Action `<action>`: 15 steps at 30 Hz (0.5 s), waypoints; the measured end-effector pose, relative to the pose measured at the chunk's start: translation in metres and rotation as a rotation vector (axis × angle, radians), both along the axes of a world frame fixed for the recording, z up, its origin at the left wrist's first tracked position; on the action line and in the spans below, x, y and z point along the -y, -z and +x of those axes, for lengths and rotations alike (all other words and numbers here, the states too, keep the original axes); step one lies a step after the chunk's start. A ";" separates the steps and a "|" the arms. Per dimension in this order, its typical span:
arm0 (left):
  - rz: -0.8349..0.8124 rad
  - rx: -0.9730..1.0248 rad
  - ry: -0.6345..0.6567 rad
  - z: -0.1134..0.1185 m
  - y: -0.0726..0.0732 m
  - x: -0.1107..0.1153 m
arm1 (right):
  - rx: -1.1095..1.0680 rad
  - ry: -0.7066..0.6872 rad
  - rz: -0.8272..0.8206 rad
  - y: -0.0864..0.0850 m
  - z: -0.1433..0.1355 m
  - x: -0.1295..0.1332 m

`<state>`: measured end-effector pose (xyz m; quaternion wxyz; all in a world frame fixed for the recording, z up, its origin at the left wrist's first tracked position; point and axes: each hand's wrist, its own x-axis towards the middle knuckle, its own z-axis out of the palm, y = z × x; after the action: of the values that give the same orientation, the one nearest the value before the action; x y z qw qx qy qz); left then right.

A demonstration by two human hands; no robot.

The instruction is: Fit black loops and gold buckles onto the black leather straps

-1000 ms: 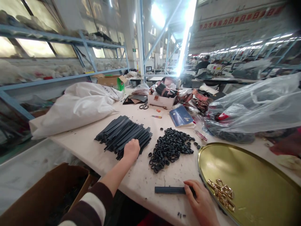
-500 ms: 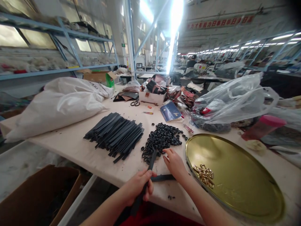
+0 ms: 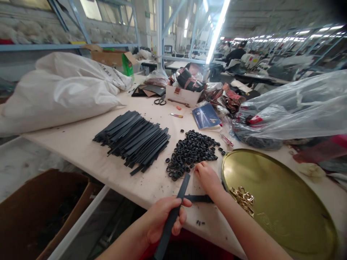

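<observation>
My left hand (image 3: 164, 218) grips a long black strap (image 3: 173, 215) near the table's front edge, the strap pointing up toward a heap of black rubber rings (image 3: 191, 153). My right hand (image 3: 208, 177) rests at the near edge of that heap, fingers curled on the rings; whether it holds one I cannot tell. Under my right wrist a second black strap (image 3: 196, 198) lies flat on the table. A fanned pile of black straps (image 3: 134, 139) lies left of the rings. A round gold tray (image 3: 282, 202) at the right holds several gold buckles (image 3: 244, 198).
A big white sack (image 3: 59, 92) fills the table's left back. Clear plastic bags (image 3: 295, 112) lie at the right, a blue booklet (image 3: 206, 117), scissors (image 3: 160, 101) and a white box (image 3: 183, 95) behind the rings. A brown cardboard box (image 3: 46, 213) stands on the floor at the left.
My left hand left the strap pile and now holds one strap near the table's front edge. My right hand moved from the flat strap up to the ring heap.
</observation>
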<state>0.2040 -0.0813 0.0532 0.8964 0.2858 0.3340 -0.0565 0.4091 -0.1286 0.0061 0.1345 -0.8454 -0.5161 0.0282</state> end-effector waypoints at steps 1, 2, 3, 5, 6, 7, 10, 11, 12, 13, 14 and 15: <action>-0.001 -0.010 0.002 0.001 0.002 0.001 | -0.004 0.005 -0.005 0.001 0.001 0.001; -0.002 -0.023 0.007 0.002 0.003 0.002 | -0.012 0.007 -0.007 0.002 0.001 0.001; 0.008 -0.035 0.012 0.002 0.003 0.003 | -0.024 0.007 -0.009 0.002 0.002 0.003; 0.090 -0.045 0.009 0.002 0.001 0.004 | -0.054 -0.001 -0.006 0.001 0.004 0.008; 0.164 -0.039 -0.001 0.002 -0.001 0.003 | -0.058 -0.008 -0.004 -0.001 0.005 0.012; 0.254 -0.027 -0.016 0.003 -0.005 0.002 | -0.077 -0.013 0.010 -0.004 0.004 0.017; 0.506 0.009 -0.120 0.006 -0.018 -0.003 | -0.396 0.043 0.168 -0.016 -0.006 0.036; 0.561 0.015 -0.175 0.007 -0.022 -0.005 | -0.599 0.086 0.245 -0.020 -0.012 0.044; 0.602 0.021 -0.239 0.009 -0.026 -0.007 | -0.821 0.136 0.321 -0.023 -0.019 0.051; 0.637 0.031 -0.306 0.011 -0.030 -0.008 | -1.031 0.184 0.389 -0.026 -0.027 0.058; 0.666 0.047 -0.368 0.012 -0.033 -0.009 | -1.204 0.223 0.442 -0.028 -0.035 0.064; 0.688 0.070 -0.420 0.013 -0.035 -0.009 | -1.348 0.256 0.492 -0.030 -0.043 0.069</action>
<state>0.2169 -0.0727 0.0883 0.7514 0.4964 0.3539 0.2526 0.3656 -0.1976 0.0357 0.6117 -0.6433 -0.2096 0.4099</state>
